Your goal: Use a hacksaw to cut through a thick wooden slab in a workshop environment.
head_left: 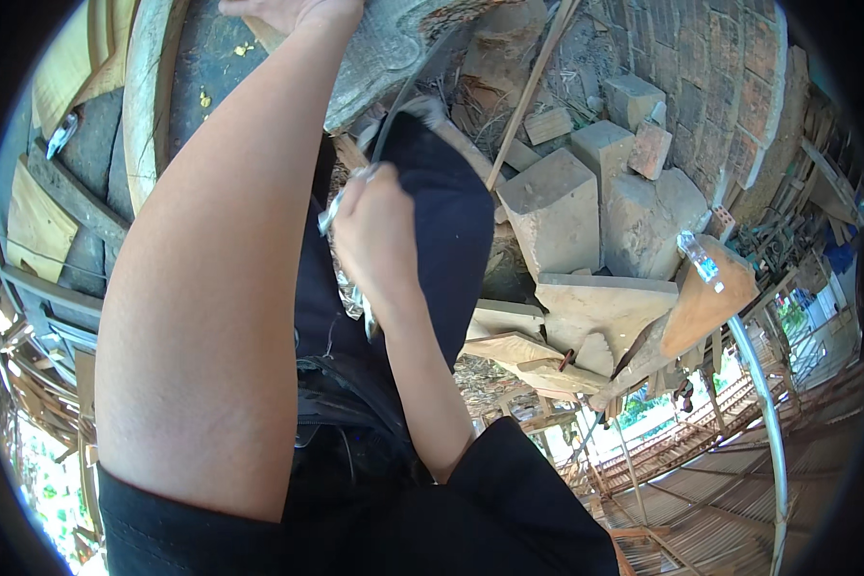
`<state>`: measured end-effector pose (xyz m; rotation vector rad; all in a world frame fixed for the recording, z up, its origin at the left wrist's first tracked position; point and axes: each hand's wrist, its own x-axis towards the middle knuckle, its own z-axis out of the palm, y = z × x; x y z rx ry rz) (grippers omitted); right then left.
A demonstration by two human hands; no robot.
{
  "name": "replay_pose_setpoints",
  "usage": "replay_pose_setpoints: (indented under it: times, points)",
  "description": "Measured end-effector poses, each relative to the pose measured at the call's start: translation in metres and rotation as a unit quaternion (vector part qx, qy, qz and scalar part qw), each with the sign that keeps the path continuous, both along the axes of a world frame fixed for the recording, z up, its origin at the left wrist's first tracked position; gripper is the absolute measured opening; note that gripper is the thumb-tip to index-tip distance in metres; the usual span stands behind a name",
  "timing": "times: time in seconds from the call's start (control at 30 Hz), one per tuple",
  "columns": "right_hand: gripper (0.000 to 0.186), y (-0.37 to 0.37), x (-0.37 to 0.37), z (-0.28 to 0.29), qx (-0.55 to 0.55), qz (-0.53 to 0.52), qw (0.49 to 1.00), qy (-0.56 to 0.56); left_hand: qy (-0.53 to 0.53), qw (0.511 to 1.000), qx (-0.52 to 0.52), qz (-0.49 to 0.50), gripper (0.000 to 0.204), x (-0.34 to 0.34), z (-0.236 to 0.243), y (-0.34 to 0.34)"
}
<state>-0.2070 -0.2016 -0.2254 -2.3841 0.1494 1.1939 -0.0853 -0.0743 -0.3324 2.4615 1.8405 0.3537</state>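
Observation:
My left forearm stretches up across the picture to my left hand (302,10), which the top edge cuts off. That hand is by a pale piece of wood, over a dark surface, and most of its fingers are out of view. Above my dark-clothed lap, my right hand (379,235) is closed around the whitish, wrapped-looking end of a thin dark curved strip (386,134). The strip bends up toward a large grey weathered piece of wood (384,58). My fingers hide much of what they hold, so its exact kind cannot be made out.
Several cut wooden blocks (552,211) stand to the right, before a brick wall (706,86). A clear plastic bottle (701,261) lies on an orange-brown board (710,298). A thin wooden pole (533,91) leans nearby. Curved wooden pieces (72,53) lie at the far left.

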Motion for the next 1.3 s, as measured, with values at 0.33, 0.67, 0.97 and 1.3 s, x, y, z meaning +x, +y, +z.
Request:
replay_pose_setpoints:
  times: [0.33,0.67,0.97,1.3]
  points:
    - [0.027,-0.059,0.049,-0.021,0.031,-0.090,0.995,-0.030,0.006,1.000,-0.005,-0.008,0.051,-0.005,0.003,-0.005]
    - [0.022,-0.014,0.027,0.013,0.129,-0.127,0.983,0.021,0.010,0.999,-0.033,-0.015,0.051,0.004,0.010,-0.004]
    - [0.022,-0.018,0.021,0.007,0.179,-0.171,0.964,0.096,0.016,1.000,-0.022,-0.012,0.052,0.002,0.012,-0.007]
    - [0.022,-0.027,0.017,0.011,0.177,-0.204,0.958,0.094,0.026,0.999,-0.025,-0.006,0.051,0.004,0.012,-0.006]
